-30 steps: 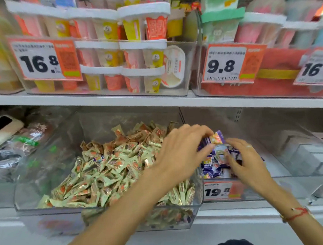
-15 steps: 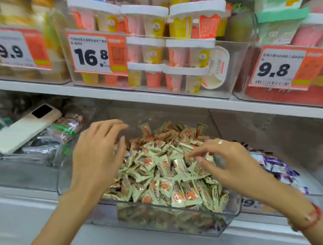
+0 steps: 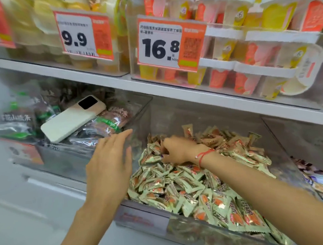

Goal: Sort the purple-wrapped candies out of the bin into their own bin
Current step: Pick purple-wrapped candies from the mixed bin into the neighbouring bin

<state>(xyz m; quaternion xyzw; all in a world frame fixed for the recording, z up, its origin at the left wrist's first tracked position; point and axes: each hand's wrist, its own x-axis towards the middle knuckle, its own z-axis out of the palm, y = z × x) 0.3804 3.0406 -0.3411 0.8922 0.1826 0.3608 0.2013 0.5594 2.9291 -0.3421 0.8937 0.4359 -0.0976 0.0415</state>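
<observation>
The right hand [image 3: 175, 150], a red string bracelet [image 3: 204, 155] at its wrist, digs into the far left part of the heap of pale-green foil-wrapped candies [image 3: 196, 192], fingers curled down among the wrappers; whether they pinch a piece I cannot tell. The left hand [image 3: 110, 164] is released, its straight fingers resting against the left wall of the clear plastic bin [image 3: 144, 217] that holds the heap. The purple-wrapped candies [image 3: 321, 183] lie in the neighbouring clear bin at the right edge, small crinkly packets printed purple and white. Judging by looks, they are light, slippery and a little crackly, best pinched at a crimped end or across the flat middle. No purple piece shows clearly in the green heap. Beyond the left hand, a cream-coloured rectangular phone [image 3: 72, 119] lies on dark snack packets [image 3: 103, 124] in another bin on the white shelf [image 3: 173, 89].
</observation>
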